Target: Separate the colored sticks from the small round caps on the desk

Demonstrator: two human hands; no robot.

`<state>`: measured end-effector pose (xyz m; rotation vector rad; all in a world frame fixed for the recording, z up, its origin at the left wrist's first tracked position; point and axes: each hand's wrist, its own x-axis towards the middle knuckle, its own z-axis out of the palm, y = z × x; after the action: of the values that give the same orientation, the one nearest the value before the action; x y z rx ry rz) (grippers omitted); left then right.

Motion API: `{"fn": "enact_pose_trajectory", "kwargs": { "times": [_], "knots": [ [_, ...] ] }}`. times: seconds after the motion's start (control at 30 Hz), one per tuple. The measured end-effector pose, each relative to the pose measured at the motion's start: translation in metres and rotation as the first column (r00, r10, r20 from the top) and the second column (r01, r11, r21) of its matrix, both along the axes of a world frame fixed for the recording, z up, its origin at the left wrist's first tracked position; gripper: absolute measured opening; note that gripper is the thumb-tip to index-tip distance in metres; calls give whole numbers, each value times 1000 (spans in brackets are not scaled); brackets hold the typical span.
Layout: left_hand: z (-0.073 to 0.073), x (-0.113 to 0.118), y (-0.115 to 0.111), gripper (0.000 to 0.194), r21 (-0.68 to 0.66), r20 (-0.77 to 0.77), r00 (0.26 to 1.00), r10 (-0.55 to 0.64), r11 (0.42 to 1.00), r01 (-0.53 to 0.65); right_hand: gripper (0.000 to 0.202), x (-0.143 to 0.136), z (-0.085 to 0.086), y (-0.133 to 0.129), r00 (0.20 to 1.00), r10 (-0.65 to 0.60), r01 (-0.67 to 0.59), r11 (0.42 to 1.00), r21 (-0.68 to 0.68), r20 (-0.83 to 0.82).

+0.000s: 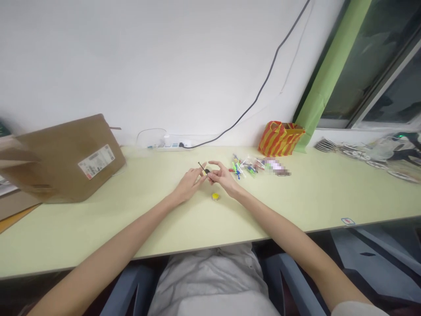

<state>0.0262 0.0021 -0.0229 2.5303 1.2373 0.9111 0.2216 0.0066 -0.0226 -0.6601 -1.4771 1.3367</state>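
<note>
we see both hands meeting over the middle of the pale green desk [164, 219]. right hand [223, 177] pinches a small black tool [204, 168] by its dark grip, thin shaft angled up and to the left. left hand [190, 182] lies with fingers loosely extended, tips touching the tool's grip; whether it truly grips we cannot tell. a yellow round piece [215, 196] sits on the desk just below the hands. a pile of small coloured parts [245, 168] lies near the right hand. cardboard box [66, 160] at far left, orange striped bag [280, 138] by the wall, white power strip [171, 144] behind.
</note>
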Motion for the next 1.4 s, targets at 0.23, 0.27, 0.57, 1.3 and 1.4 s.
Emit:
{"fn": "enact_pose_trajectory", "kwargs": {
  "times": [0.23, 0.27, 0.57, 1.3, 1.4],
  "knots": [
    [11, 6, -12, 30, -90, 297, 950, -94, 988, 126, 66, 3, 1, -3, 996, 88, -88, 995, -46, 3],
    [12, 7, -13, 28, -92, 313, 947, -77, 990, 111, 65, 3, 1, -2, 996, 88, -87, 995, -39, 12],
    [8, 5, -10, 23, 4, 188, 982, 18, 1000, -19, 27, 2, 3, -3, 968, -85, 12, 955, 296, 236],
    [9, -11, 2, 17, 108, 216, 976, -12, 994, -12, 32, 36, 7, 21, 933, 338, -335, 941, -43, 123],
    [11, -24, 7, 15, 112, 195, 980, 31, 992, -53, 31, 39, -2, 30, 979, 78, -60, 993, -98, 188]
  ]
}}
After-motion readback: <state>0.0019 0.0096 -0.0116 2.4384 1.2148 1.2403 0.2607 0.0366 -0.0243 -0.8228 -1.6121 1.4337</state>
